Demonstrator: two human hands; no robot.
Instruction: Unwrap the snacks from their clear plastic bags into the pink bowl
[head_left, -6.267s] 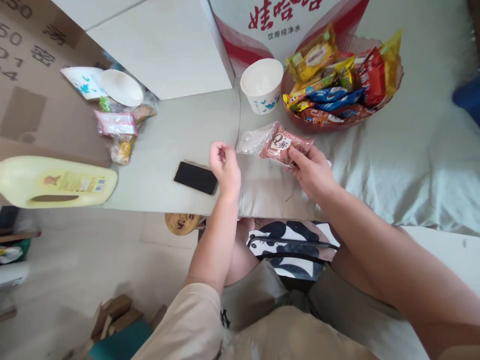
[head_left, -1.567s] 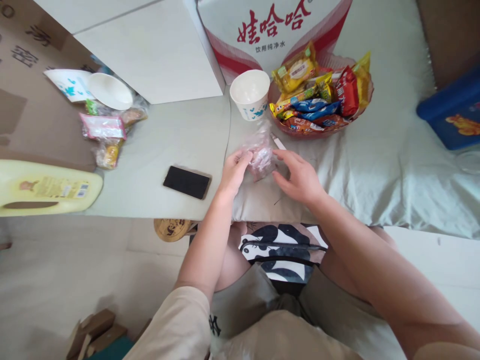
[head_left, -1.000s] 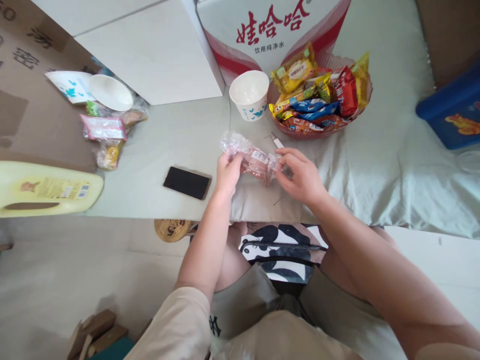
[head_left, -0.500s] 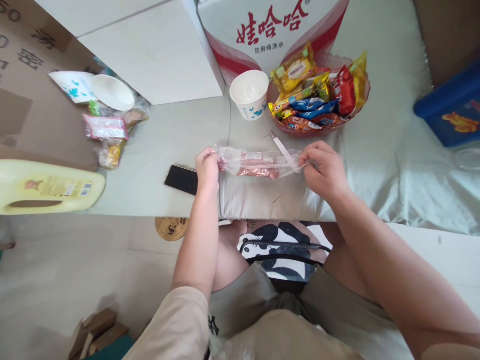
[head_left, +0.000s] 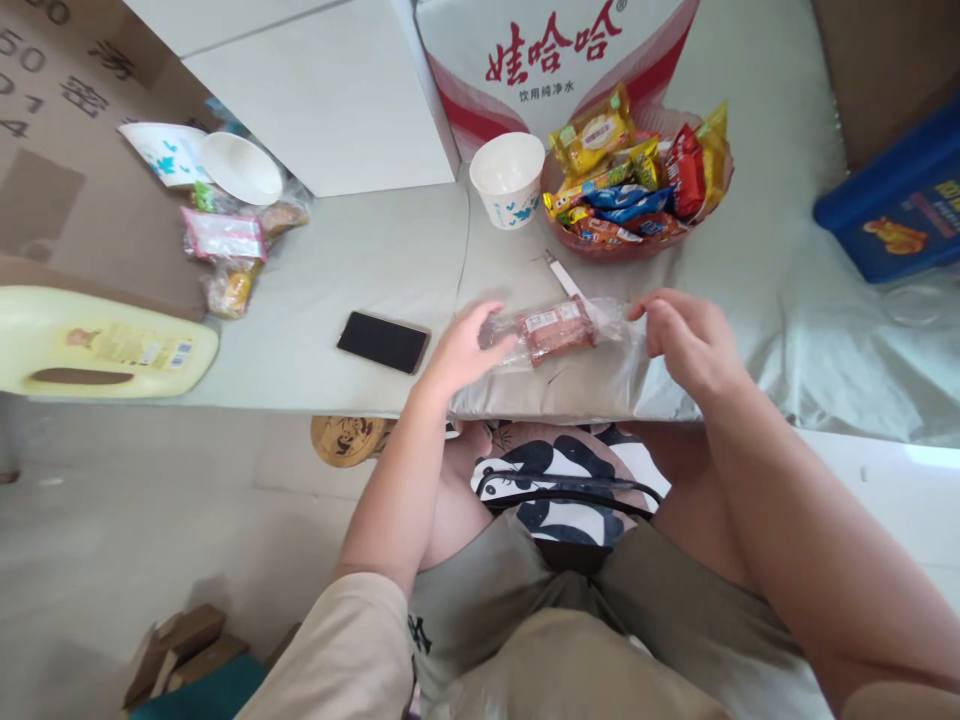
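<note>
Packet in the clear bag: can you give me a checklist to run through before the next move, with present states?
1. Packet within the bag: ok, it shows between the film ends.
2. Left hand off the bag: cannot tell; open at its left end.
3. Right hand off the bag: cannot tell; fingertip at its right end.
4. White tool clear of the bag: not ok, they overlap in view.
5. Phone clear of both hands: ok.
6. Cup upright: ok.
</note>
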